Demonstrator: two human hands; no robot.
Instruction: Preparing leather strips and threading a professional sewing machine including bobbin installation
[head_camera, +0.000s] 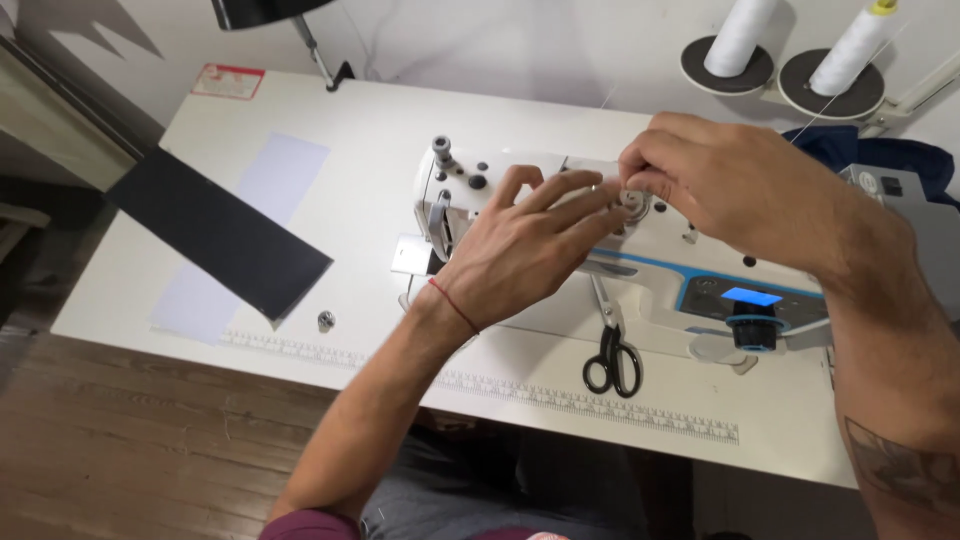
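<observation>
Two hands meet on top of the sewing machine (640, 255), hiding much of its upper arm. The machine stands on the white desk (350, 180), its long axis running left to right, needle end to the left. The dark fabric strip (215, 232) lies left of the machine, slanting from upper left to lower right over a pale sheet (270, 185), its far end cut off by the desk edge. The right hand (730, 185) pinches something small at a round knob on the machine's top; what it holds is too small to tell. The left hand (520, 245) rests beside it with fingers spread, fingertips touching the same spot. Scissors (612, 350) lie in front of the machine, blades pointing away from the person. Two white thread cones (790, 40) stand behind the machine. A small red-and-white label (228, 81) sits at the desk's far left corner.
</observation>
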